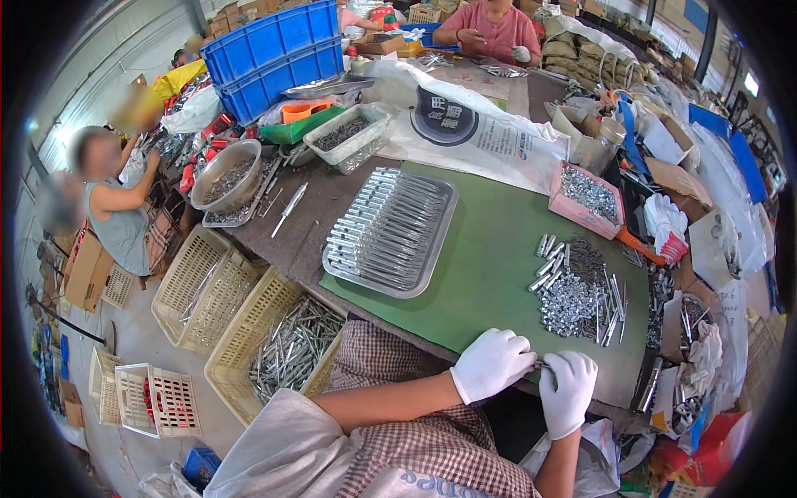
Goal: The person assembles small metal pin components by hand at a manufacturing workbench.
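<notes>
— At the near edge of the green surface (490, 274), both white-gloved hands meet: the left hand (491, 363) and the right hand (568, 392) are pinched together on a small metal part (540, 363) between their fingertips.

— Clamped on it, both of them?

— Both sets of fingers are closed around it, yes. The piece is tiny and mostly hidden by the gloves, right at the surface's front rim.

— And just beyond?

— A loose heap of small shiny metal parts (577, 290) lies on the green mat, a little past the right hand. To the left of that, a metal tray (390, 234) holds long silvery rods laid in rows.

— Farther back?

— A pink box (586, 195) of small metal bits sits behind the heap, touching nothing. Off the left edge, a yellow basket (278, 344) holds more rods. At the far end, blue crates (274, 54) are stacked, and another person in a pink shirt (494, 29) sits across.
</notes>
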`<state>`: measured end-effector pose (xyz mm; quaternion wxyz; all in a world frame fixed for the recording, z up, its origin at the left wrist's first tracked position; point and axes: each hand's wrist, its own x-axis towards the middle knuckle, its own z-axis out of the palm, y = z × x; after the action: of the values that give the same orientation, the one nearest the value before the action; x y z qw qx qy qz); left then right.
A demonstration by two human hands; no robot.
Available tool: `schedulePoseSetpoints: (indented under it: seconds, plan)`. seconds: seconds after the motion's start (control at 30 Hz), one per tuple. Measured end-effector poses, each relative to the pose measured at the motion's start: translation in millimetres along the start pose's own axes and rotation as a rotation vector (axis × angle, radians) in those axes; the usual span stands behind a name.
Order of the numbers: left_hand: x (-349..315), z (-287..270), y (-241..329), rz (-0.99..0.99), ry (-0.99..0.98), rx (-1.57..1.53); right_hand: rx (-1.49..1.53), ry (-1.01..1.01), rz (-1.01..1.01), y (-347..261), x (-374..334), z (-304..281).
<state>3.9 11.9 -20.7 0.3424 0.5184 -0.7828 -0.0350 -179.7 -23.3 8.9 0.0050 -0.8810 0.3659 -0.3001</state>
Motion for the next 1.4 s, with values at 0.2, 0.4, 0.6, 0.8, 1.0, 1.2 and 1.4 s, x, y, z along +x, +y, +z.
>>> schedulePoseSetpoints:
  seconds: [0.2,0.4,0.6,0.8,1.0,1.2,1.4]
  plan:
    - [1.8,-0.2,0.2,-0.006,0.031,-0.034,-0.05,0.083,0.002,-6.8,-8.3,4.5]
    - [1.7,-3.4,1.6,0.008,0.019,-0.014,-0.12,0.093,-0.012,-11.6,-7.9,-0.4]
    - [1.9,-2.8,2.6,0.022,0.021,-0.04,-0.386,0.211,0.301,47.9,-32.3,-36.5]
    - [5.3,-3.3,3.4,0.039,0.066,0.021,-0.663,0.035,0.793,149.6,-96.0,-52.8]
    - [8.6,-4.1,1.7,0.039,0.064,0.003,-0.22,0.335,0.643,132.7,-78.3,-59.7]
    - [7.7,-5.0,-1.4,-0.001,0.037,-0.01,-0.024,-0.043,0.37,-13.5,-53.1,-36.7]
    - [1.0,-4.4,3.6,0.006,0.035,-0.013,0.007,-0.286,0.483,-39.6,-56.3,-35.1]
